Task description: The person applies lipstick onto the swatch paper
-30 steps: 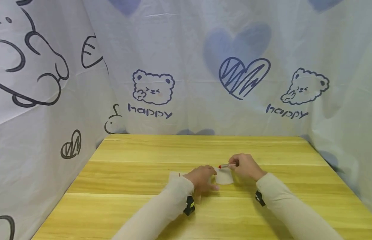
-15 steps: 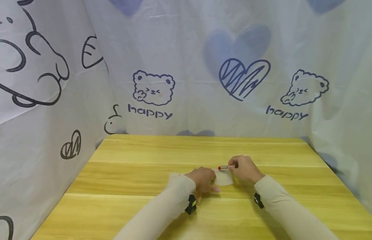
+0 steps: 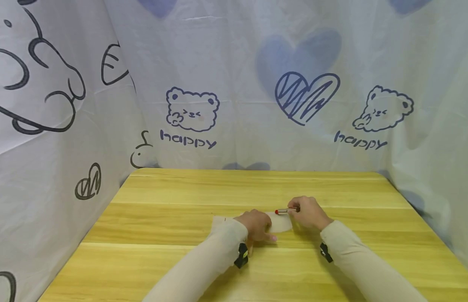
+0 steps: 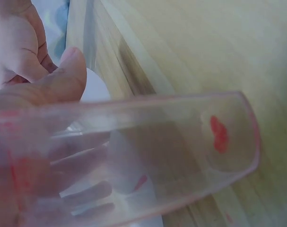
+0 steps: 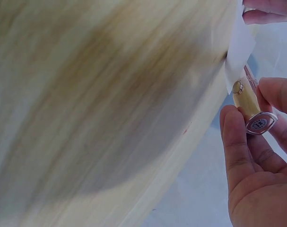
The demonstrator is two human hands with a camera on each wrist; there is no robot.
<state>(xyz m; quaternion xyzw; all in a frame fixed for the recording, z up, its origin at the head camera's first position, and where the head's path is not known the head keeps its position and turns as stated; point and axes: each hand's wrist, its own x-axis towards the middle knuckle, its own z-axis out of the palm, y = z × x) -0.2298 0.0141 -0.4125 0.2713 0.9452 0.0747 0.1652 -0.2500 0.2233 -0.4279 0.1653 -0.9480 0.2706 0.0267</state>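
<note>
My right hand (image 3: 308, 213) pinches a lipstick (image 3: 284, 211) between thumb and fingers. Its red tip points left, over the far part of a white paper (image 3: 281, 224); contact with the paper cannot be told. In the right wrist view, the lipstick (image 5: 247, 102) shows a gold-coloured barrel and a marked round base. My left hand (image 3: 256, 225) rests on the paper, which shows on both sides of it. The left hand also holds a clear pinkish cap (image 4: 176, 156), red-smeared inside and jutting toward the body. Through the cap, a red mark shows on the paper.
Both hands work over a yellow wood-grain table (image 3: 166, 268). White curtains (image 3: 241, 63) with bear, heart and "happy" prints hang behind it and along its sides. Each wrist carries a small black camera.
My left hand has shifted slightly right and nearer the body, still on the paper. The right hand and lipstick stay almost in place, the tip over the same part of the paper.
</note>
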